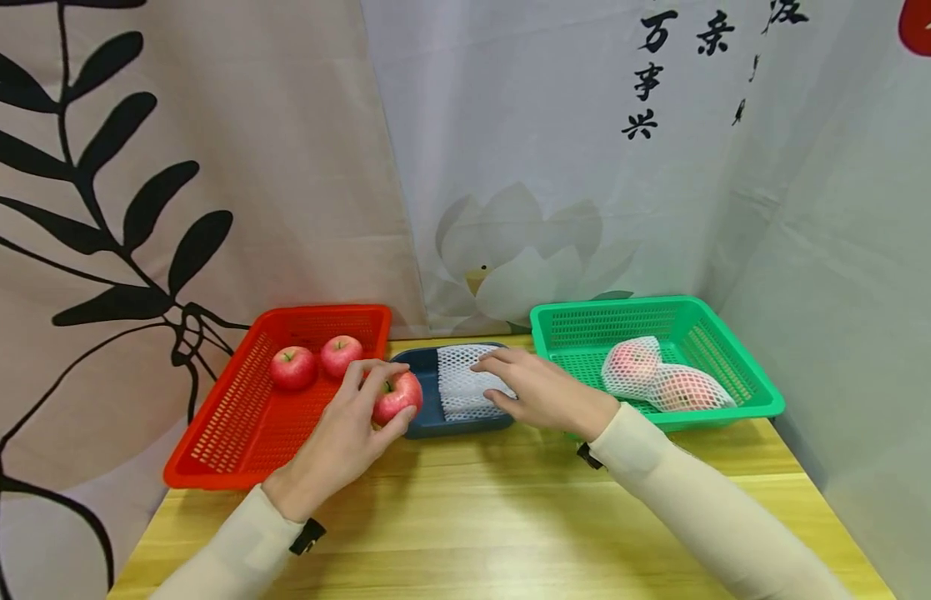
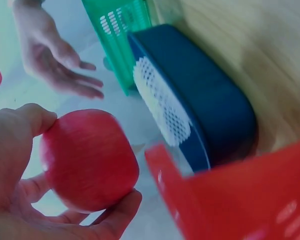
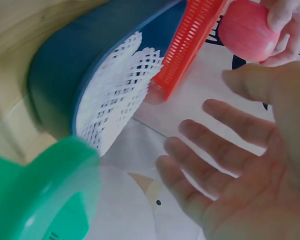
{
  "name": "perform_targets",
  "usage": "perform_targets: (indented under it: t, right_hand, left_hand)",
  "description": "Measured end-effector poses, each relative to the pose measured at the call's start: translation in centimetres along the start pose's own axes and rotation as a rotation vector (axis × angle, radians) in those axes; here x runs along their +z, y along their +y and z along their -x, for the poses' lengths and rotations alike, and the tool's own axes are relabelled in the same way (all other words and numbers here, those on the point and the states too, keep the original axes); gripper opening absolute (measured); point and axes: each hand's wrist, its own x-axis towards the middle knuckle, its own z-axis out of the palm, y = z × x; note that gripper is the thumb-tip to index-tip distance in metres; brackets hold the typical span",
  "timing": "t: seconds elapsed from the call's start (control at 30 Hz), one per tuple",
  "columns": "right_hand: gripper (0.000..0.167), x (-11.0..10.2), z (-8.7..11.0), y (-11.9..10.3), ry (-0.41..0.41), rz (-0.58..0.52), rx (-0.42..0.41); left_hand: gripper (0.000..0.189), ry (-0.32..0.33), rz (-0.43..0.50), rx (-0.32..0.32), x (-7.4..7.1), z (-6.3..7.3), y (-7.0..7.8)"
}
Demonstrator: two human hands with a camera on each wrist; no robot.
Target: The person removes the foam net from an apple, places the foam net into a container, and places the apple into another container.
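My left hand [image 1: 343,450] grips a red apple [image 1: 397,398] between thumb and fingers, raised by the inner rim of the red basket. In the left wrist view the apple [image 2: 90,160] fills the grasp. My right hand [image 1: 549,392] holds nothing; its fingers are spread and loosely bent over the white foam fruit nets [image 1: 465,383]. Those mesh nets lie stacked in a dark blue tray [image 1: 429,417] between the two baskets. The right wrist view shows the right hand's palm [image 3: 250,195] and separated fingers close to the nets [image 3: 120,90].
At left, the red basket [image 1: 232,450] contains two bare apples [image 1: 293,367]. The green basket [image 1: 743,367] on the right holds two apples in white nets [image 1: 690,388]. All stand on a wooden table [image 1: 465,517], with a printed curtain [image 1: 510,167] behind.
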Motion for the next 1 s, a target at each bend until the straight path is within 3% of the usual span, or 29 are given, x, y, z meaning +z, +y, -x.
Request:
perform_targets:
  t: [0.33,0.67,1.0]
  right_hand:
    - [0.046,0.0,1.9,1.6,0.105,0.005,-0.086]
    - [0.047,-0.4,3.6,2.8,0.155,0.062,-0.088]
    - [0.052,-0.6,4.8,4.3,0.150,0.135,-0.066]
  left_hand:
    - [0.068,-0.047,-0.052,-0.121,-2.1,-0.9,-1.5]
    - [0.066,-0.078,-0.118,-0.189,-3.6,-1.6,-3.1]
    - [0.065,-0.120,-0.113,-0.254,-4.9,-2.1,-5.0]
